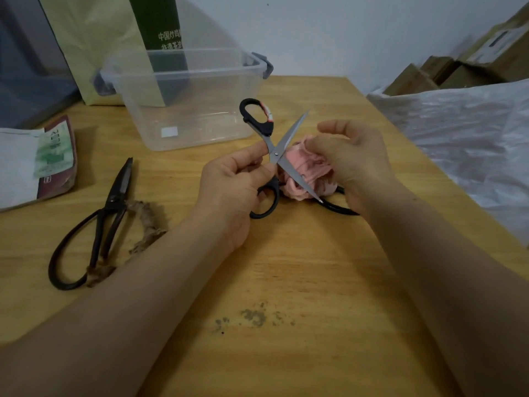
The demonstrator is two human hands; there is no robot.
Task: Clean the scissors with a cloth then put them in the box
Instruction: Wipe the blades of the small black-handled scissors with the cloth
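Black-handled scissors (282, 144) with steel blades are spread open above the middle of the wooden table (286, 282). My left hand (232, 184) pinches them at the pivot, thumb and fingers on the blade and lower handle. My right hand (352, 159) holds a crumpled pink cloth (303, 167) against the lower blade. A clear plastic box (186, 98) with grey latches stands empty behind the scissors. Old dark iron scissors (106, 222) with a wrapped handle lie on the table at the left.
A black loop (337, 207), partly hidden, lies under my right hand. A packet with a green label (51, 159) lies at the left edge. A yellow-green bag (94, 44) stands behind the box. White plastic sheeting (463, 133) and cardboard boxes sit to the right.
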